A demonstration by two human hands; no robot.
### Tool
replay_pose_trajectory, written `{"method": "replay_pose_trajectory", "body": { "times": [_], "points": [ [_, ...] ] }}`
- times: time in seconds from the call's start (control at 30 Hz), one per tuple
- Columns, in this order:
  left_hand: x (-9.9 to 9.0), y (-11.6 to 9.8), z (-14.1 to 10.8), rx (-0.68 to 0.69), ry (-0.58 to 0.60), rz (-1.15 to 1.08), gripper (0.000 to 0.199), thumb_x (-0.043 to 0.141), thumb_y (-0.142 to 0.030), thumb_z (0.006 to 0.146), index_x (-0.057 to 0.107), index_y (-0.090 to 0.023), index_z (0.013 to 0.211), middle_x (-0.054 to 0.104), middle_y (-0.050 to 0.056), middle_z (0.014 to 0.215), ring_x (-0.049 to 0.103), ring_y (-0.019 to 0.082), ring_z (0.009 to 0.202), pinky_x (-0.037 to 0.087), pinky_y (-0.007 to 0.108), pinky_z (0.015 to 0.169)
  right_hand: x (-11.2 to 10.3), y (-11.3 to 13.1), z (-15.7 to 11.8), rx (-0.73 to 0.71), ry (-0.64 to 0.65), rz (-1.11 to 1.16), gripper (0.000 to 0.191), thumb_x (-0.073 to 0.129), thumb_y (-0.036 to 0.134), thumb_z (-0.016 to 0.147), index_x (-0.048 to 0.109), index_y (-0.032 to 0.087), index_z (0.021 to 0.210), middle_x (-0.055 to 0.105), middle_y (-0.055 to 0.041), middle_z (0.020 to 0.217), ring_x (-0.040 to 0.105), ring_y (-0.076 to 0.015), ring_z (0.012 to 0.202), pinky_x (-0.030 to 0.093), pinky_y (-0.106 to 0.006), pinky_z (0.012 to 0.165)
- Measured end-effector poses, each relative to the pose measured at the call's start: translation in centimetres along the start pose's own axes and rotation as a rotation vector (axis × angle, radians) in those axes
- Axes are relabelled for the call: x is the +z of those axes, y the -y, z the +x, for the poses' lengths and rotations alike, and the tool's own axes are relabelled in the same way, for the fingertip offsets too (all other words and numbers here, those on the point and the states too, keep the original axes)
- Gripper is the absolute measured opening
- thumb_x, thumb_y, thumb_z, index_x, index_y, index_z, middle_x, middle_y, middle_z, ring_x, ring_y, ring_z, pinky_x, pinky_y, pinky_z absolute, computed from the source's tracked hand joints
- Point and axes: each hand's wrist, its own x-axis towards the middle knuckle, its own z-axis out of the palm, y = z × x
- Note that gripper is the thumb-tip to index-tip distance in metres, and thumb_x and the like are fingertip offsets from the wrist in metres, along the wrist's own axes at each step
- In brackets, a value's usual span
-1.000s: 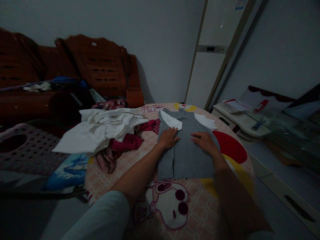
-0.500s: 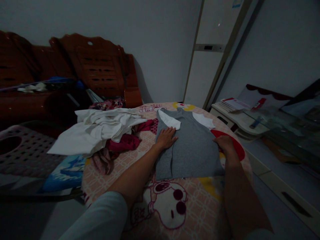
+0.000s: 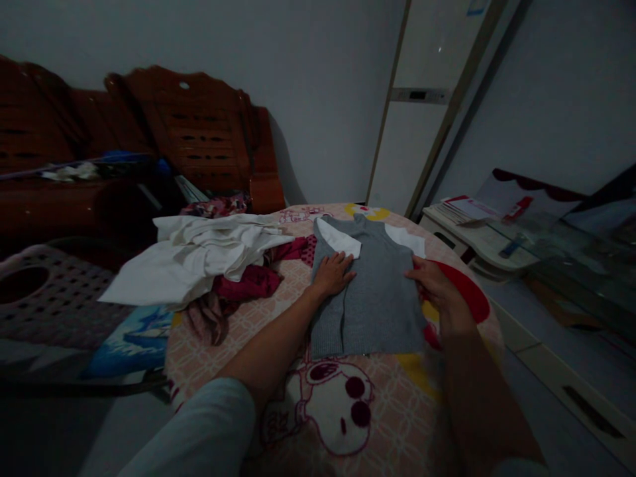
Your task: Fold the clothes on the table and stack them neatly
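Note:
A grey knitted garment point(image 3: 377, 291) with white sleeve parts lies on a round table with a pink patterned cloth point(image 3: 268, 324). Its left side is folded over, with a white piece point(image 3: 342, 238) lying on top near the shoulder. My left hand point(image 3: 334, 275) rests flat on that folded side, fingers spread. At the right edge my right hand point(image 3: 437, 288) pinches the grey fabric between thumb and fingers and lifts it slightly inward. Another white piece point(image 3: 405, 240) shows at the right shoulder.
Left on the table is a heap of white cloth point(image 3: 199, 258) over dark red fabric point(image 3: 248, 283). A wooden sofa point(image 3: 189, 132) stands behind, with a pink woven basket point(image 3: 64, 298) at left. A glass-topped cabinet point(image 3: 586, 258) stands at right beside a tall white unit point(image 3: 412, 139).
My right hand has moved left and slightly up, drawing the garment's right edge inward. More of the tablecloth's red patch shows there. My left hand stays in place on the fabric.

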Motion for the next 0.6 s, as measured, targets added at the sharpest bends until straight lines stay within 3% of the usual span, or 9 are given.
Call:
{"method": "replay_pose_trajectory", "body": {
  "times": [0.13, 0.2, 0.27, 0.33, 0.43, 0.53, 0.6],
  "points": [
    [0.4, -0.4, 0.1, 0.136, -0.116, -0.186, 0.046, 0.054, -0.033, 0.093, 0.053, -0.020, 0.138, 0.054, 0.013, 0.143, 0.050, 0.026, 0.133, 0.037, 0.045, 0.113, 5.0, 1.3, 0.0, 0.046, 0.233, -0.149, 0.067, 0.063, 0.019, 0.078, 0.046, 0.014, 0.143, 0.050, 0.0097, 0.042, 0.045, -0.0110, 0.031, 0.033, -0.017, 0.032],
    [0.7, -0.9, 0.1, 0.240, -0.114, -0.291, 0.041, 0.050, -0.030, 0.095, 0.056, -0.019, 0.134, 0.062, 0.011, 0.134, 0.057, 0.023, 0.124, 0.043, 0.040, 0.109, 6.6, 1.3, 0.1, 0.062, 0.351, -0.240, 0.059, 0.064, 0.019, 0.079, 0.054, 0.013, 0.137, 0.051, 0.0090, 0.042, 0.045, -0.0106, 0.031, 0.032, -0.017, 0.031],
    [1.1, -1.4, 0.2, 0.314, -0.103, -0.351, 0.038, 0.049, -0.027, 0.095, 0.058, -0.018, 0.130, 0.066, 0.010, 0.128, 0.060, 0.021, 0.119, 0.046, 0.038, 0.106, 7.1, 1.0, 0.4, 0.066, 0.381, -0.229, 0.047, 0.062, 0.021, 0.082, 0.060, 0.013, 0.128, 0.056, 0.0060, 0.046, 0.047, -0.0104, 0.032, 0.033, -0.017, 0.031],
    [1.3, -1.7, 0.3, 0.356, -0.106, -0.367, 0.038, 0.049, -0.020, 0.092, 0.059, -0.017, 0.129, 0.064, 0.010, 0.130, 0.059, 0.021, 0.121, 0.046, 0.038, 0.106, 6.6, 0.4, 0.9, 0.091, 0.283, -0.150, 0.040, 0.058, 0.022, 0.084, 0.062, 0.011, 0.122, 0.060, 0.0034, 0.051, 0.050, -0.0102, 0.033, 0.035, -0.017, 0.032],
    [1.4, -1.8, 0.4, 0.365, -0.091, -0.354, 0.047, 0.043, -0.003, 0.085, 0.062, -0.017, 0.126, 0.062, 0.010, 0.134, 0.056, 0.018, 0.125, 0.044, 0.036, 0.108, 4.9, -0.7, 2.0, 0.111, -0.054, -0.114, 0.042, 0.055, 0.019, 0.083, 0.061, 0.009, 0.123, 0.064, 0.0009, 0.056, 0.052, -0.0099, 0.036, 0.039, -0.018, 0.035],
    [1.2, -1.8, 0.5, 0.347, -0.038, -0.314, 0.051, 0.041, 0.002, 0.081, 0.068, -0.019, 0.119, 0.062, 0.008, 0.135, 0.057, 0.018, 0.124, 0.045, 0.035, 0.107, 3.5, -1.5, 3.2, -0.006, -0.331, -0.355, 0.049, 0.056, 0.017, 0.080, 0.061, 0.012, 0.129, 0.073, -0.0073, 0.077, 0.065, -0.0151, 0.055, 0.052, -0.024, 0.053],
    [1.0, -1.8, 0.4, 0.345, -0.016, -0.281, 0.050, 0.044, 0.001, 0.080, 0.071, -0.020, 0.116, 0.062, 0.007, 0.136, 0.058, 0.019, 0.124, 0.046, 0.036, 0.107, 3.1, -1.9, 4.1, -0.076, -0.389, -0.622, 0.050, 0.056, 0.014, 0.079, 0.064, 0.014, 0.129, 0.075, -0.0130, 0.099, 0.071, -0.0218, 0.082, 0.055, -0.029, 0.073]
  ]
}}
